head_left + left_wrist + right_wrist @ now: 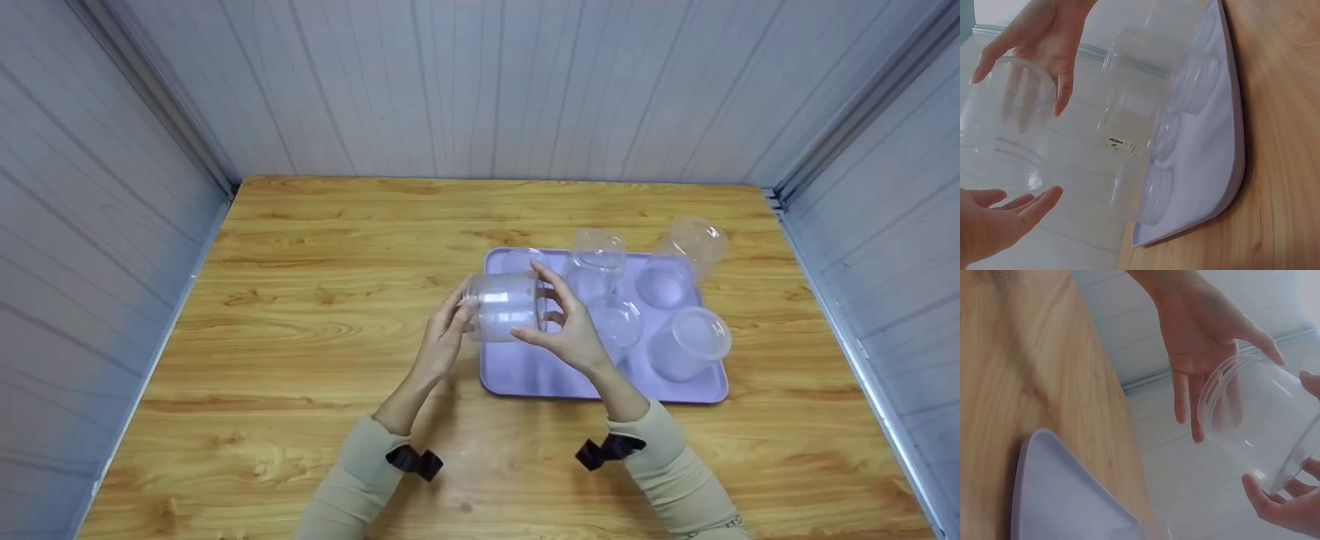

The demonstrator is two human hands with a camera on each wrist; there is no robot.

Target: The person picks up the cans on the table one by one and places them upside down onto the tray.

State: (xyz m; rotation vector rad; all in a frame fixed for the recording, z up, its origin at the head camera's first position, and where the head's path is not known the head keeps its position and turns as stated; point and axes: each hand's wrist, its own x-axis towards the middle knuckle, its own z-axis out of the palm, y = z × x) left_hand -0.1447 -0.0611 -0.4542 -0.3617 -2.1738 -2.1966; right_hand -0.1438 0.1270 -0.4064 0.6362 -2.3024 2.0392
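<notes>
A clear, wide-mouthed plastic jar (506, 304) is held on its side above the left part of a lilac tray (525, 379). My right hand (566, 326) grips the base end, thumb on the near side and fingers round the far side. At the mouth end, my left hand (444, 334) touches the jar with fingers extended. The right wrist view shows those left fingers (1181, 399) reaching straight past the threaded rim, partly seen through the clear wall. Nothing is visible inside the jar.
Several similar clear jars, one of them a jar (690, 345) at the tray's right, stand on the tray. In the left wrist view their threaded necks face down, and one jar (1129, 126) bears small print. Wood tabletop (322, 300) extends leftward; pale panel walls (465, 90) surround it.
</notes>
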